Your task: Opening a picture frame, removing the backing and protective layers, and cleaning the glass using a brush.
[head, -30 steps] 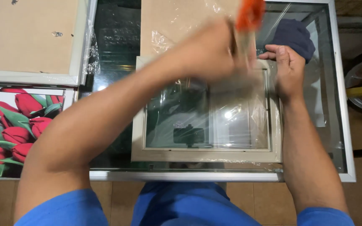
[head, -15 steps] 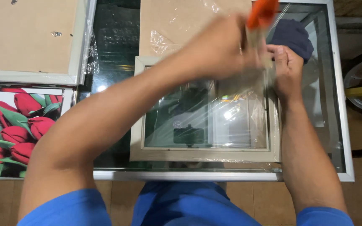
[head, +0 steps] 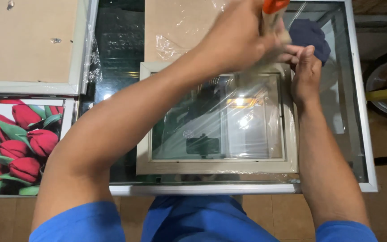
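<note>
Two hands are working over the far right corner of a pale picture frame [head: 216, 166] that is lying flat on the glass tabletop [head: 359, 148], close to its near edge. I am seeing clear plastic wrap [head: 229, 121] stretched across the frame's glass pane, wrinkled and catching the light, and it is covering the whole opening as far as I can tell; my judgement is that the wrapping is largely on and that the far right corner is what is being dealt with now.

My left hand [head: 240, 38] is crossing over the frame, fingers closed around an orange-handled tool [head: 274, 11]; the tool's working end is blurred, so I cannot say what kind it is or whether it is touching the wrap. My right hand [head: 305, 74] is resting on the frame's right rail near that same corner, fingers curled down against it and pinning it, though whether they are pinching film is hidden. So the frame is lying directly beneath both hands, with the corner between them.

A dark blue cloth [head: 312, 36] is lying just beyond the right hand. A brown backing board [head: 175, 27] is lying past the frame, another framed board [head: 27, 45] is sitting far left, and a print of red tulips [head: 14, 143] is lying at the near left.
</note>
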